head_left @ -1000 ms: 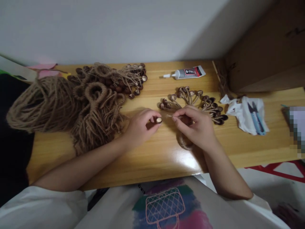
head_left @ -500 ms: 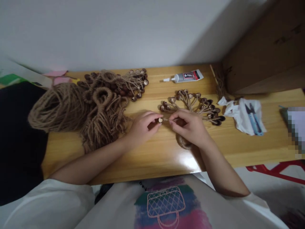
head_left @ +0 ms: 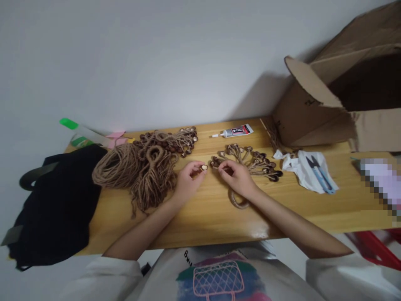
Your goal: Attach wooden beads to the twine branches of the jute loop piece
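Observation:
My left hand (head_left: 191,175) pinches a small brown cap with a pale inside (head_left: 204,167) between thumb and fingertips. To its right, my right hand (head_left: 233,173) has its fingers pressed together at the near side of a fan of cords tipped with brown caps (head_left: 247,154); what they grip is too small to make out. A thick wrapped cord loop (head_left: 238,202) lies under my right wrist. Left of my hands sit a ball of twine (head_left: 117,167) and a heap of knotted cord pieces (head_left: 152,179).
A glue tube (head_left: 237,131) lies near the wall. Blue snips (head_left: 322,175) rest on white plastic (head_left: 302,171) at the right, before an open cardboard box (head_left: 307,113). Black cloth (head_left: 59,205) covers the table's left end.
The view has tilted up and pulled back, showing more wall and box. My hands are farther apart; the cord that stretched from the cap to my right fingers no longer shows between them.

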Demonstrator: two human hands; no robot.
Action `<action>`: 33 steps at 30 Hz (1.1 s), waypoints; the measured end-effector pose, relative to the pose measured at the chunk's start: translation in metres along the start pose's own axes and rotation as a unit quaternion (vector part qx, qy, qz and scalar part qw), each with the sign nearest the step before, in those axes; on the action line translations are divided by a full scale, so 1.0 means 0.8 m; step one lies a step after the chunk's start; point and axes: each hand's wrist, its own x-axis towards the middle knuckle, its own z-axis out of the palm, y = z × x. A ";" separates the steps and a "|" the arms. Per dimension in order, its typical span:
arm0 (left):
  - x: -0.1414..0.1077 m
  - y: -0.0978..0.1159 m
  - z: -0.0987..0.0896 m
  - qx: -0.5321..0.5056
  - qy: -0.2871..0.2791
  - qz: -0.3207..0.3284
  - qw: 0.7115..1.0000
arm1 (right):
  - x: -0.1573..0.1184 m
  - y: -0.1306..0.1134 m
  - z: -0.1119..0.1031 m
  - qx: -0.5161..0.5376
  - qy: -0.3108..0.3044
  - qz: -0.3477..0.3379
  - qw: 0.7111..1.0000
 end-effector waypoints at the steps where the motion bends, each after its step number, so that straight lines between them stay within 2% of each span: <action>1: 0.001 0.001 0.002 -0.007 0.014 0.002 1.000 | 0.003 0.001 0.000 -0.002 0.002 -0.001 1.000; 5: 0.018 0.005 0.017 -0.029 0.051 -0.003 0.998 | 0.024 0.008 -0.004 -0.016 0.027 0.003 1.000; 8: 0.041 0.007 0.034 -0.049 0.076 -0.017 0.996 | 0.038 0.015 -0.009 -0.026 0.070 0.014 0.997; 11: 0.062 0.006 0.050 -0.051 0.090 -0.007 0.995 | 0.042 0.021 -0.011 -0.027 0.119 0.019 0.992; 14: 0.072 0.001 0.059 -0.045 0.095 0.003 0.994 | 0.038 0.024 -0.010 -0.021 0.141 0.012 0.990; 19: 0.070 -0.010 0.059 -0.025 0.060 0.028 0.997 | 0.030 0.026 -0.011 -0.020 0.139 0.005 0.990; 28: 0.064 -0.014 0.054 0.056 0.001 0.124 0.991 | 0.025 0.027 -0.014 -0.048 0.135 -0.043 0.989; 33: 0.063 -0.015 0.053 0.072 -0.009 0.134 0.988 | 0.024 0.029 -0.014 -0.072 0.126 -0.052 0.988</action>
